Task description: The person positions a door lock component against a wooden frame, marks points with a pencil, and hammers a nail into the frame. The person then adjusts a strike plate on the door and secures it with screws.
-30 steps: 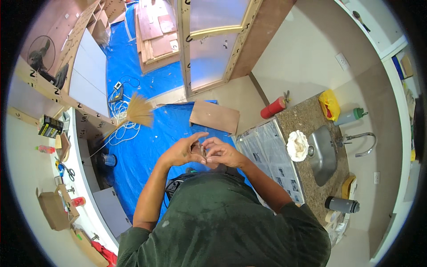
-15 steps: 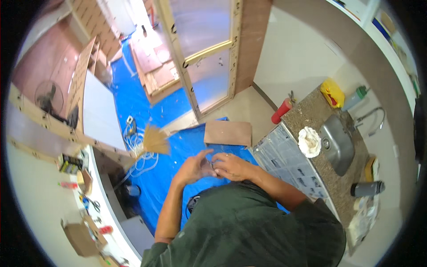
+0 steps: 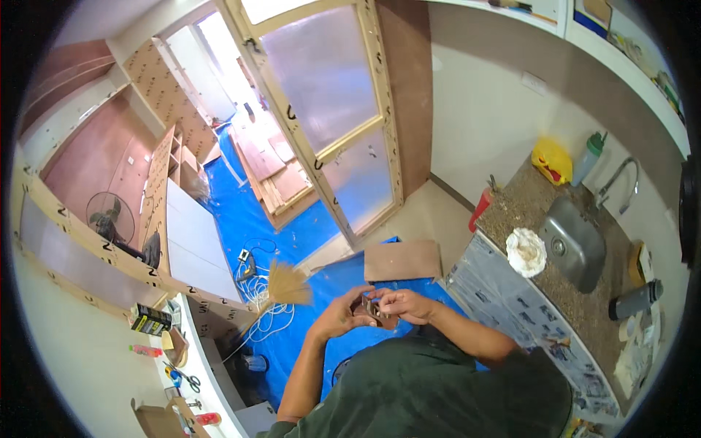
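My left hand is raised in front of my body, its fingers curled round a small reddish-brown thing with pale, shiny bits in it. I cannot make out its kind. Beside it my right hand is closed, with bent fingertips touching the shiny bits. Whether it pinches one of them is too small to tell. Below the hands a blue sheet covers the floor. A brown board or box lies just beyond them.
A straw broom and coiled white cable lie to the left, near a power tool. On the right stands a granite counter with a steel sink and white crumpled cloth. A framed door rises ahead.
The view has tilted upward, so more of the room beyond shows. My hands have turned, and the reddish-brown thing with shiny bits now shows between them.
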Motion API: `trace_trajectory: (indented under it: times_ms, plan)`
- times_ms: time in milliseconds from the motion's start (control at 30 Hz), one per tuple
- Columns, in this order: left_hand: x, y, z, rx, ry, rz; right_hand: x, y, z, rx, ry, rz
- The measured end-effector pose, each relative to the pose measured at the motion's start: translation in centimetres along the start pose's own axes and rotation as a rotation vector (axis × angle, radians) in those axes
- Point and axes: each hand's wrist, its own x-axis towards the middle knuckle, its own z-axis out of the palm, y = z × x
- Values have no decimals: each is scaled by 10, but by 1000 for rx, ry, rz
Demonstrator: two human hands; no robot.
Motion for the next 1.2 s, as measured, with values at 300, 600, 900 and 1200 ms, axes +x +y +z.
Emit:
trace_trajectory:
  times_ms: [300, 600, 900, 1200]
  plan:
    - [10, -8, -1, 86, 50, -21, -15, -31, 32, -1065, 201, -331]
    - [-14, 16, 5, 216, -46, 31, -11, -33, 27, -608, -9, -58]
    - [-18, -18, 2, 4, 83, 86, 3, -4, -15, -91, 13, 124]
    - [-24, -29, -5, 4, 128, 83, 5, -51, 36, -1146, 22, -255]
